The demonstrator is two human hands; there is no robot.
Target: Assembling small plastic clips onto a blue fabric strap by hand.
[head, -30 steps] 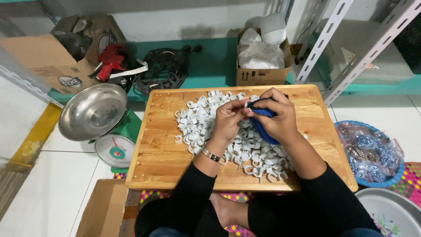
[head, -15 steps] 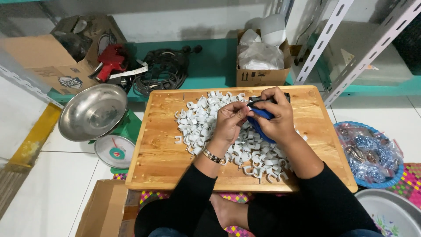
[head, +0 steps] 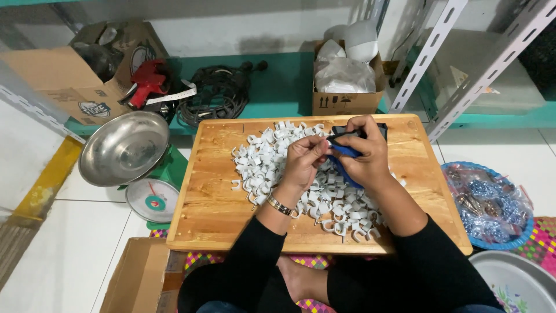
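Head view. Surface: one wooden board (head: 220, 203), rectangular, light-grained, laid low over a white tiled floor (head: 63, 249); a patterned woven mat (head: 538, 237) is seen at its near edge.

Room: one teal shelf (head: 284, 93) runs behind the board, with slotted white metal racking (head: 446, 64) at the right.

On the board: one heap of white plastic cable clips (head: 266, 162), too many to be counted, spread from the far centre toward the near right.

Hands: two, in black sleeves. The left hand (head: 304, 162), one metal bracelet (head: 281, 206) at its wrist, is raised over the heap with its fingers pinched together on a small white clip (head: 328, 142). The right hand (head: 362, 156) is closed on one blue and black tool (head: 347, 152), held just beside the left fingertips above the heap.

Left of the board: one steel bowl (head: 124, 148) on one green dial scale (head: 153, 200).

On the shelf: two cardboard boxes (head: 52, 75) (head: 347, 101), the right one holding white plastic bags; one red tool (head: 147, 81); one coil of black cable (head: 217, 95).

Right of the board: one blue basket (head: 492, 203) with bagged goods; one pale patterned basin (head: 515, 284), partly out of view.

Near left: one further cardboard box (head: 136, 278).
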